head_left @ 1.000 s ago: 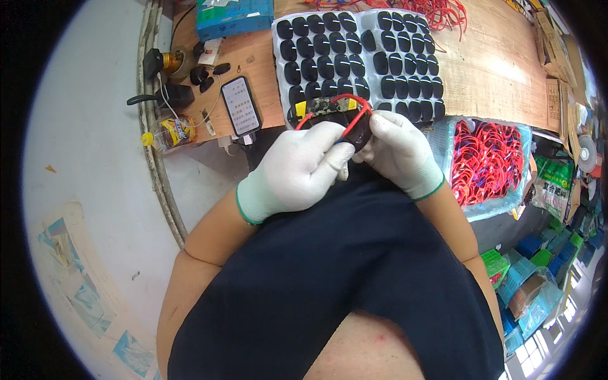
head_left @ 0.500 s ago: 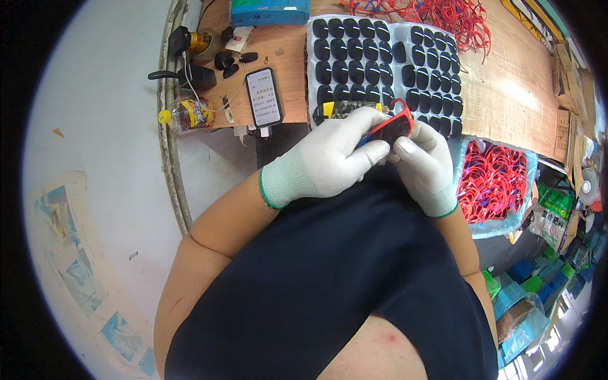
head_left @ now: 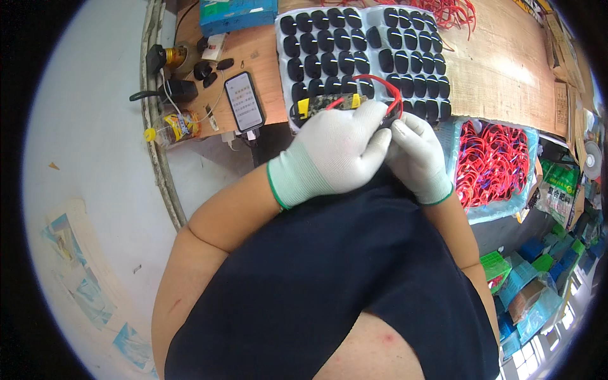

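My left hand (head_left: 345,149) and my right hand (head_left: 419,155) both wear white knitted gloves with green-edged cuffs. Between them they grip a red eyeglass frame (head_left: 397,95), held just in front of the table edge. One red temple arches up over the lens rows; a dark lens (head_left: 392,116) shows partly at my fingertips. Gloved fingers cover most of the frame. Beyond the hands, a white sheet (head_left: 374,63) carries rows of dark sunglass lenses. A dark speckled block with yellow ends (head_left: 326,104) lies on its near edge, behind my left hand.
Right of the table, a blue-lined bin (head_left: 451,152) holds many red frames (head_left: 494,164). On the table's left are a phone (head_left: 244,101), a blue box (head_left: 237,18) and loose dark pieces (head_left: 202,69). A plastic bottle (head_left: 182,126) stands by the wall-side pipe. More red frames (head_left: 443,11) lie at the back.
The red frame has been turned: its temple now arches up and away, and less lens shows between my fingers. Both hands keep their grip. The whole view has shifted slightly.
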Demonstrator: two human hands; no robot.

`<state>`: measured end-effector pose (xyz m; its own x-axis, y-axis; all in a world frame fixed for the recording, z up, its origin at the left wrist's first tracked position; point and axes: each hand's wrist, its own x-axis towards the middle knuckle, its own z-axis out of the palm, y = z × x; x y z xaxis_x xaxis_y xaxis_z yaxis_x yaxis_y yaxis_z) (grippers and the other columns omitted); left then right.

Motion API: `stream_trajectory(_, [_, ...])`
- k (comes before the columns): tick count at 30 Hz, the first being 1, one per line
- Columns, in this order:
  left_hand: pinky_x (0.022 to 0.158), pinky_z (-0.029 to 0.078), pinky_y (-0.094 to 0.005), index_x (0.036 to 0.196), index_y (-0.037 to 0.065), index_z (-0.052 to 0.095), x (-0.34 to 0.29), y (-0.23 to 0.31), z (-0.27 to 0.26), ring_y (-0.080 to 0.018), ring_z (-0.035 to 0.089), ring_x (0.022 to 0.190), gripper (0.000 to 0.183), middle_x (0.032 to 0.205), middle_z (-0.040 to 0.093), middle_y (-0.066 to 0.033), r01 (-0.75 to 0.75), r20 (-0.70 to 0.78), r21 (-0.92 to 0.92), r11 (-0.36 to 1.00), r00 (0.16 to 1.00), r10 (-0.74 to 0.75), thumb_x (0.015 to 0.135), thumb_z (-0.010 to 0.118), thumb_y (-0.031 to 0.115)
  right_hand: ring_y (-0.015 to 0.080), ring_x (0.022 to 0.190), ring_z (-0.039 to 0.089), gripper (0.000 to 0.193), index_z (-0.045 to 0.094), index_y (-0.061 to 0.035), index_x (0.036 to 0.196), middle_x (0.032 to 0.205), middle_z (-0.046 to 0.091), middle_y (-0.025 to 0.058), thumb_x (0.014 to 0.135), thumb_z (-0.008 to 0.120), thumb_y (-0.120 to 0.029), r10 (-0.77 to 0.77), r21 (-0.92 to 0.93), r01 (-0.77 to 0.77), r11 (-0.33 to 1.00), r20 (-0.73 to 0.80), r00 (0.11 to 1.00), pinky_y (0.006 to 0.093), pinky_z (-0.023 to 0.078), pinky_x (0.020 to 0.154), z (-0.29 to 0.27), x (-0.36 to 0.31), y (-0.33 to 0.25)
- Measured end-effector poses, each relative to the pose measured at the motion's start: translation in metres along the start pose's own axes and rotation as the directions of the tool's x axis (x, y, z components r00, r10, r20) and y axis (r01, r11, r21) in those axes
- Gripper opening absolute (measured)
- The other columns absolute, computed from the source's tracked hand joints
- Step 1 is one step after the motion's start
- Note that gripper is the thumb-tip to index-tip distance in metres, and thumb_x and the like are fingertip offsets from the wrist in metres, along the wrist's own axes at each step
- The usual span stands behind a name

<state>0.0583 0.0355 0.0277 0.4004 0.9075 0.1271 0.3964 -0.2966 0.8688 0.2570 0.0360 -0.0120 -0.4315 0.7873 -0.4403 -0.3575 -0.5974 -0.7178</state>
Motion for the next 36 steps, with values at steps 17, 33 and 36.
stream_trajectory(17, [0.104, 0.051, -0.0463, 0.12, 0.004, 0.07, 0.209, -0.155, 0.015, -0.0389, 0.064, 0.119, 0.064, 0.129, 0.06, -0.026, 0.549, -0.234, 0.741, 0.387, 0.751, -0.617, 0.082, 0.064, 0.055, 0.0253, 0.096, 0.074, 0.033, 0.062, 0.0027, 0.128, 0.097, 0.076, 0.0125, 0.096, 0.058, -0.003, -0.316, -0.476, 0.26, 0.84, -0.041, 0.948, 0.0366, 0.044, 0.11, -0.098, -0.032, -0.101])
stream_trajectory(33, [0.064, 0.05, -0.021, 0.114, 0.002, 0.063, 0.103, -0.011, 0.045, -0.0066, 0.061, 0.071, 0.026, 0.09, 0.067, -0.002, 0.458, 0.195, -0.749, 0.479, 0.843, -0.502, 0.095, 0.073, 0.017, 0.0161, 0.093, 0.072, 0.03, 0.052, 0.0012, 0.124, 0.107, 0.072, 0.0146, 0.095, 0.059, 0.001, -0.127, -0.506, 0.168, 0.846, 0.115, 0.985, 0.0304, 0.057, 0.084, -0.068, 0.004, -0.098])
stream_trajectory(36, [0.066, 0.051, -0.0207, 0.112, 0.002, 0.061, 0.075, -0.007, 0.035, -0.007, 0.063, 0.074, 0.02, 0.094, 0.068, -0.0038, 0.403, 0.151, -0.803, 0.438, 0.85, -0.504, 0.098, 0.07, 0.012, 0.0144, 0.091, 0.073, 0.022, 0.056, 0.0044, 0.12, 0.101, 0.074, 0.0113, 0.099, 0.06, -0.001, -0.178, -0.403, 0.206, 0.892, 0.105, 0.978, 0.0277, 0.058, 0.083, -0.043, 0.006, -0.079])
